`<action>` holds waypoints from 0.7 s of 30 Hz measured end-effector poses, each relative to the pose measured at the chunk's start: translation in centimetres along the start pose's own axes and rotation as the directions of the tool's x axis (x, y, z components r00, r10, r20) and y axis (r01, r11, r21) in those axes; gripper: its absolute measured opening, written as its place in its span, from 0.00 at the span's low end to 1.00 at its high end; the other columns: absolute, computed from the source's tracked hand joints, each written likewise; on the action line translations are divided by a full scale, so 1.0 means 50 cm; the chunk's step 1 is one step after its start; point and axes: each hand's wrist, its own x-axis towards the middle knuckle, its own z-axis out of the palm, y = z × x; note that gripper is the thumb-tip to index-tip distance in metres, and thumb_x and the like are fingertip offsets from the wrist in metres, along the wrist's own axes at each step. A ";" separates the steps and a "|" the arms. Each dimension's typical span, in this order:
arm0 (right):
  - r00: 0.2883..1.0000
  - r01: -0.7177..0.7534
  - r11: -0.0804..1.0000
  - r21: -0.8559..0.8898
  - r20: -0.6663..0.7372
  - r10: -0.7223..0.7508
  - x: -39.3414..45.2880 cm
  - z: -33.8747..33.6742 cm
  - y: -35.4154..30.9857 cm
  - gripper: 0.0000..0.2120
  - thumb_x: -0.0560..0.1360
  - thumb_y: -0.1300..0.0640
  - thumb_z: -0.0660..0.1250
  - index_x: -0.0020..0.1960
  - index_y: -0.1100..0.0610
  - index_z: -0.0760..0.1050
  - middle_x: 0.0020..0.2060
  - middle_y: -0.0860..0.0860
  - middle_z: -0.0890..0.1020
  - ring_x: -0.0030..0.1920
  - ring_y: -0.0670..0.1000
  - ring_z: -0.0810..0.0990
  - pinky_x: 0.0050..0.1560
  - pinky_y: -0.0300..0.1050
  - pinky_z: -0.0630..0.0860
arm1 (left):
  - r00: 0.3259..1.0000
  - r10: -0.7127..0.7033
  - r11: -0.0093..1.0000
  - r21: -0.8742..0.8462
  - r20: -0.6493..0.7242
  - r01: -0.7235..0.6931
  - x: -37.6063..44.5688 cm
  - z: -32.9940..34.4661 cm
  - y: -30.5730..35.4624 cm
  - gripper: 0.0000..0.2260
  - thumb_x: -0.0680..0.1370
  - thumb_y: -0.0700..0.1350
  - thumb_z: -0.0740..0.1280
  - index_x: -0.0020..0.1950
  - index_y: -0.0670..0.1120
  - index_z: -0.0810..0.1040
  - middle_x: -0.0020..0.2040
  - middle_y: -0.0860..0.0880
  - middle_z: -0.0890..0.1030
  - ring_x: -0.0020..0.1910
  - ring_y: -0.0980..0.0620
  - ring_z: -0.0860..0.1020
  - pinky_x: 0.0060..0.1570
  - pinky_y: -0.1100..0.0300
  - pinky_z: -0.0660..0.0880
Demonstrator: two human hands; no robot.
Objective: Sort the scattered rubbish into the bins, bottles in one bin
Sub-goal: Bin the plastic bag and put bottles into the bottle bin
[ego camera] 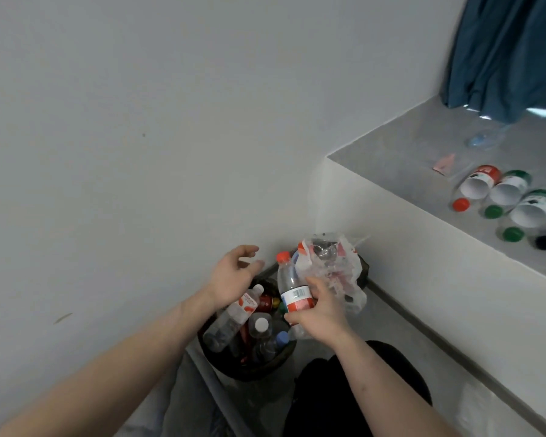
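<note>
My right hand (320, 310) grips a clear plastic bottle (292, 285) with a red cap and a red-and-white label, together with a crumpled plastic bag (331, 266). It holds them just above a black bin (243, 364) on the floor that is filled with several plastic bottles. My left hand (234, 275) hovers over the bin's far left side, fingers loosely spread and holding nothing. More bottles (498, 190) with red, green and black caps lie on the grey ledge at the right.
A white wall runs behind the bin. The raised grey ledge (407, 159) stands to the right, with a pink scrap (443, 162), a clear bottle (486, 137) and a blue curtain (511, 52) at its far end. My dark-clothed leg (344, 398) is below the bin.
</note>
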 end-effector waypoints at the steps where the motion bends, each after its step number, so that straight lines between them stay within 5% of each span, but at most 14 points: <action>1: 1.000 0.014 1.000 -0.004 0.020 -0.014 -0.005 0.005 -0.004 0.43 0.62 0.59 0.83 0.71 0.44 0.66 0.57 0.40 0.79 0.52 0.40 0.79 0.45 0.35 0.75 | 0.998 -0.001 0.999 -0.037 0.066 0.003 -0.001 0.007 0.024 0.18 0.77 0.56 0.71 0.66 0.55 0.75 0.58 0.58 0.79 0.53 0.57 0.81 0.52 0.61 0.77; 4: 0.996 0.058 0.998 -0.002 0.069 -0.057 -0.017 0.016 -0.010 0.43 0.60 0.61 0.82 0.70 0.45 0.68 0.54 0.41 0.81 0.51 0.42 0.83 0.49 0.41 0.83 | 0.979 -0.045 0.995 -0.079 0.197 0.062 0.012 0.030 0.049 0.23 0.75 0.58 0.73 0.67 0.54 0.74 0.56 0.52 0.80 0.51 0.52 0.82 0.52 0.55 0.81; 8: 0.995 0.092 0.996 -0.017 0.044 -0.091 -0.026 0.018 0.000 0.38 0.61 0.60 0.82 0.65 0.44 0.69 0.53 0.43 0.82 0.48 0.41 0.83 0.49 0.43 0.83 | 0.990 0.000 1.000 0.024 0.143 -0.004 0.026 0.060 0.045 0.14 0.78 0.48 0.72 0.62 0.48 0.78 0.47 0.49 0.82 0.41 0.52 0.81 0.40 0.61 0.78; 12: 0.979 0.070 0.996 -0.046 -0.188 -0.078 -0.020 0.001 -0.006 0.28 0.68 0.53 0.80 0.63 0.44 0.71 0.50 0.39 0.77 0.47 0.38 0.77 0.39 0.29 0.72 | 0.996 -0.059 0.998 0.016 0.059 0.058 0.068 0.065 0.013 0.03 0.79 0.48 0.71 0.51 0.50 0.81 0.45 0.49 0.83 0.44 0.47 0.84 0.52 0.50 0.82; 15: 0.903 0.031 0.999 0.035 -0.429 -0.013 0.000 -0.012 -0.015 0.17 0.74 0.60 0.74 0.60 0.49 0.75 0.45 0.40 0.76 0.49 0.45 0.79 0.44 0.36 0.75 | 0.994 -0.113 0.988 0.104 0.000 0.113 0.094 0.073 -0.012 0.03 0.79 0.48 0.70 0.49 0.49 0.80 0.43 0.50 0.83 0.43 0.49 0.83 0.49 0.55 0.81; 17: 0.873 0.019 0.996 0.083 -0.487 0.024 0.016 -0.013 -0.014 0.17 0.74 0.63 0.71 0.59 0.49 0.76 0.47 0.44 0.78 0.48 0.47 0.81 0.46 0.42 0.79 | 0.990 -0.138 0.967 0.213 -0.023 0.140 0.111 0.082 -0.036 0.05 0.80 0.48 0.69 0.50 0.48 0.81 0.44 0.51 0.83 0.44 0.51 0.82 0.46 0.59 0.78; 21: 0.874 0.024 0.995 0.096 -0.485 0.026 0.044 -0.013 0.000 0.18 0.74 0.65 0.70 0.59 0.48 0.75 0.48 0.44 0.77 0.45 0.42 0.78 0.37 0.30 0.73 | 0.974 -0.225 0.890 0.399 -0.033 0.219 0.147 0.094 -0.095 0.12 0.81 0.52 0.65 0.51 0.46 0.83 0.45 0.48 0.85 0.46 0.48 0.82 0.48 0.56 0.79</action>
